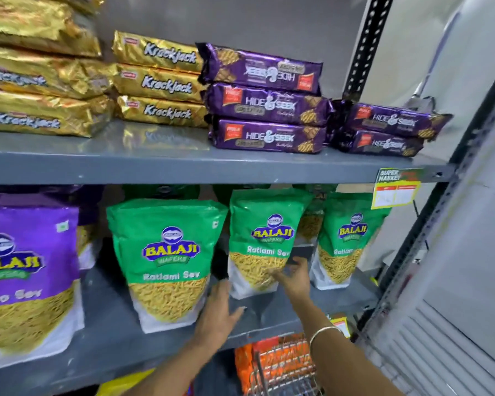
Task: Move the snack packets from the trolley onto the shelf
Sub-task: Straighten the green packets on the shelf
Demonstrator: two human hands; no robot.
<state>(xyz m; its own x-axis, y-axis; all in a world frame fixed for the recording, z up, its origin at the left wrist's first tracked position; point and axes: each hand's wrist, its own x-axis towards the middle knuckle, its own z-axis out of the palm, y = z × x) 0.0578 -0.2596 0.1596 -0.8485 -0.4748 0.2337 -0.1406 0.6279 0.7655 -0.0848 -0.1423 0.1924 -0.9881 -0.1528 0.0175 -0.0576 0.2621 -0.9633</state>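
Reaching in over the grey lower shelf [112, 332] with both forearms angled up from the bottom edge. Standing just beyond the fingertips, between the two hands: a green Balaji Ratlami Sev packet [265, 238], upright and leaning slightly. Pressing against that packet's lower right front with the right hand [290, 277], fingers spread and loosely curled, not closing around anything. Hovering just left of the same packet's bottom corner with the left hand [219, 312], palm down, fingers extended and slightly parted; touching or a hair apart, impossible to tell through the blur. Standing left of the left hand: a larger-looking green Ratlami Sev packet [166, 261], and further left a purple Balaji sev packet [26, 270], cut off by the frame edge. Standing right of the right hand: a third green packet [345, 238], partly hidden behind the middle one. Lying above both hands on the upper shelf [183, 164]: gold Krackjack packs [160, 81] and purple Hide & Seek packs [266, 98], stacked flat. Showing below the wrists: a wire trolley basket [283, 370] with orange packets, mostly hidden by the arms. Wearing a thin bangle [323, 332] on the right wrist.
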